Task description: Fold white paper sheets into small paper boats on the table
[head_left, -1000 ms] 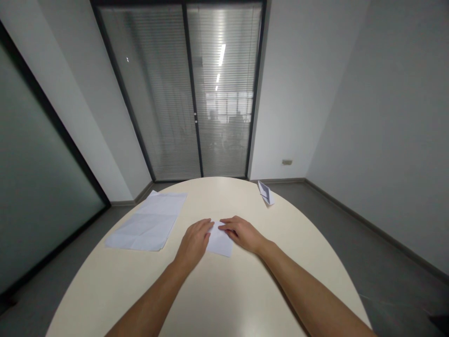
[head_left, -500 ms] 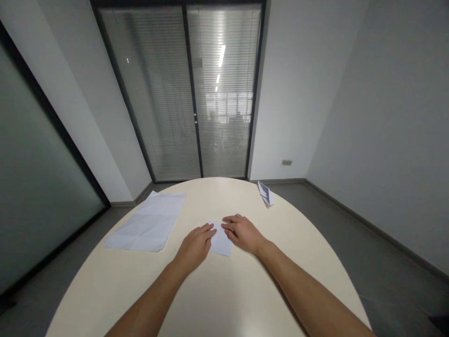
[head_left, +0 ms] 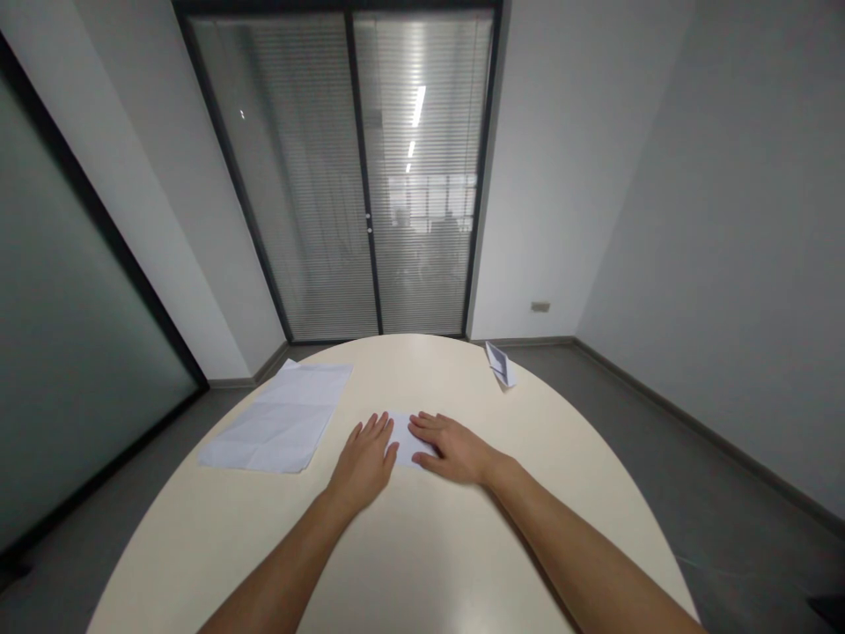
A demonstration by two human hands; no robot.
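White folded paper (head_left: 404,438), left hand (head_left: 365,455) flat, right hand (head_left: 451,445) flat, both pressing it

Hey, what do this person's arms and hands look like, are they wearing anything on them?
Both arms are bare as far as the picture shows: no sleeves, gloves, watch or bracelets in view. The left hand and right hand show no rings that I can make out. Nothing is worn on either forearm or wrist up to the bottom edge of the frame.
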